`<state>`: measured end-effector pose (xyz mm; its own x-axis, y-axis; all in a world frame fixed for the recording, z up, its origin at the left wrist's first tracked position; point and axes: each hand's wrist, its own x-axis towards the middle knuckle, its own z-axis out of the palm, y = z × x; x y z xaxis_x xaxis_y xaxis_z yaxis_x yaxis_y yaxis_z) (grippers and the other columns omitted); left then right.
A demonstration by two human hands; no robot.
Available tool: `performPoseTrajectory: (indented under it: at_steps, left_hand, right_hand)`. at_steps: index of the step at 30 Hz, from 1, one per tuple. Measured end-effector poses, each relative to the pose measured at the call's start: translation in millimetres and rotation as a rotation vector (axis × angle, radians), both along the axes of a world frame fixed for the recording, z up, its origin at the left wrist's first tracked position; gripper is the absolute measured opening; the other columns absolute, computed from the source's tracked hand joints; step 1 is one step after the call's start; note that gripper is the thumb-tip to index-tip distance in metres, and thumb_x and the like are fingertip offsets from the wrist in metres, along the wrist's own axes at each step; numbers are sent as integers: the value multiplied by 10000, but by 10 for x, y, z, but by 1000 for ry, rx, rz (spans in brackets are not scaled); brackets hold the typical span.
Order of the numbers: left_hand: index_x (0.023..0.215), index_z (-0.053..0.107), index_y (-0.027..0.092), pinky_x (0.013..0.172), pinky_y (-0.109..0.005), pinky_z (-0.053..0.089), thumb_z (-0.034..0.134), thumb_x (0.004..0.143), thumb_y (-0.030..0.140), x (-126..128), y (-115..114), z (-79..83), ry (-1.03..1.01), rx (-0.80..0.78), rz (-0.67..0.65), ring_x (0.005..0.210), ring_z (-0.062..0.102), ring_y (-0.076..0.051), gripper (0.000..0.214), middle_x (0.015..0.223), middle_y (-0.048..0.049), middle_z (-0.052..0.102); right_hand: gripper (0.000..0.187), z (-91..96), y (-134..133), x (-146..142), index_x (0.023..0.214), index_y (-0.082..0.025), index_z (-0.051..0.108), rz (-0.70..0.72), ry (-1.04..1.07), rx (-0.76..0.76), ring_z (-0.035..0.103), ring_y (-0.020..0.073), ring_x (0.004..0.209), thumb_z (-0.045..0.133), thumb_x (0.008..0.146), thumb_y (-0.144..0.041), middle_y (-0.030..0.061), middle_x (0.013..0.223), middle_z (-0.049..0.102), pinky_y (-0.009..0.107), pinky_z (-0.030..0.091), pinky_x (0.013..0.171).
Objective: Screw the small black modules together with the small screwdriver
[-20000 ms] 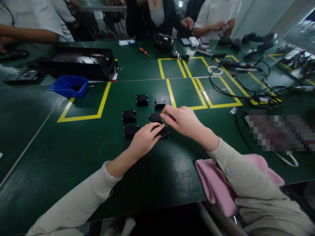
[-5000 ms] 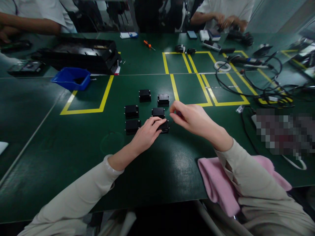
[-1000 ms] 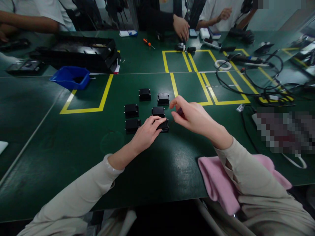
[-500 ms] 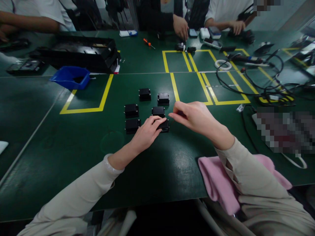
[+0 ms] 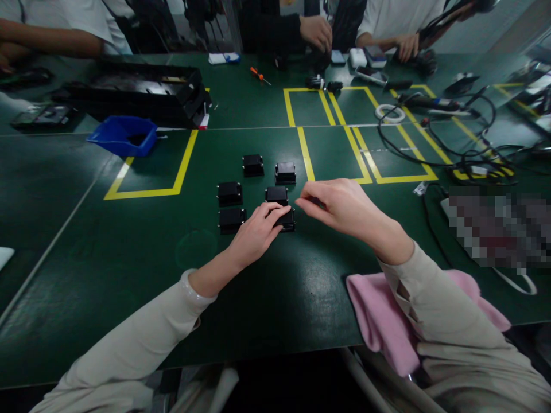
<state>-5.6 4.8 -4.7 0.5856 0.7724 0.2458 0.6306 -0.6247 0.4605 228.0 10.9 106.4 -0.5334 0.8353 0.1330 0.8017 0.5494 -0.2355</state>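
My left hand [image 5: 258,232] lies over the front-right small black box [image 5: 288,220], its fingers and thumb around the box, which they partly hide. Just right of that box, my right hand [image 5: 340,203] is closed in a pinch above the table; whatever it may hold is hidden. Behind the held box is another black box [image 5: 276,195], with a further black box [image 5: 286,171] beyond it. To the left, a black box [image 5: 232,219], a second black box [image 5: 229,193] and a far black box [image 5: 252,164] rest on the green table. Small shiny screw-like ends show at their sides.
A pink cloth [image 5: 379,321] lies under my right forearm. Black cables [image 5: 430,160] spread at the right. A blue bin [image 5: 124,135] and black trays [image 5: 142,92] stand at the left. Across the table are an orange screwdriver [image 5: 260,75] and several people.
My two hands and the black boxes stay almost still; my right wrist shifts very slightly. Across the table, a person's hand has risen off the tabletop.
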Motion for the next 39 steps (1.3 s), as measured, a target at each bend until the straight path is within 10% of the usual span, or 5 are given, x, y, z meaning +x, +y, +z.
performPoseTrajectory:
  at_steps: [9, 39]
  left_hand:
    - [1519, 506, 243, 1131, -539, 538, 541, 1052, 168, 1, -7, 7, 2, -9, 10, 1331, 591, -318, 474, 1434, -132, 572]
    - [1513, 504, 237, 1135, -542, 529, 525, 1051, 166, 10, -6, 19, -2, -17, 8, 1327, 586, -318, 468, 1429, -134, 568]
  right_hand:
    - [275, -23, -7, 3, 1212, -164, 667, -5, 41, -10, 623, 192, 707, 478, 1027, -242, 50, 809, 717, 291, 309, 650]
    - [204, -25, 2, 9, 1121, -177, 632, 12, 84, -62, 583, 187, 683, 489, 1054, -307, 38, 790, 679, 284, 292, 642]
